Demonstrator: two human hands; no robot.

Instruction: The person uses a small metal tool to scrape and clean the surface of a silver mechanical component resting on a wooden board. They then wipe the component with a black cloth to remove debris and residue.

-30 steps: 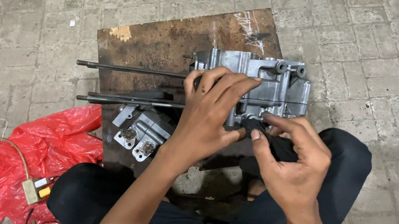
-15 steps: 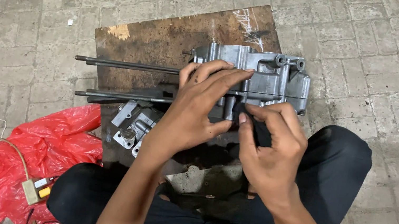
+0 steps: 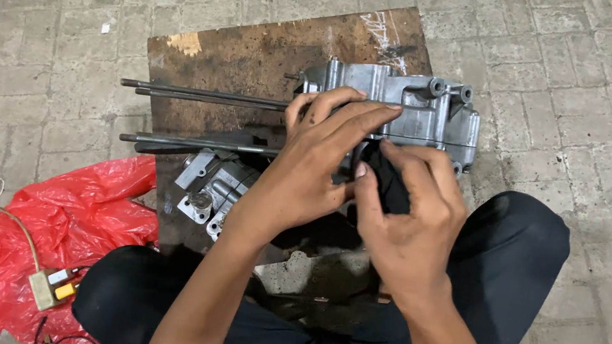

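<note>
At the board's [image 3: 258,58] far edge, our left hand [image 3: 314,169] grips one grey metal casing [image 3: 421,117] while our right hand [image 3: 405,220] pinches one black rag [image 3: 386,181] against it.

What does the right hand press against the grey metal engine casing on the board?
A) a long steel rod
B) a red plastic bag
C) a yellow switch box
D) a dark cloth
D: the right hand pinches a dark cloth against the near side of the grey metal casing, while the left hand steadies the casing from above.
</note>
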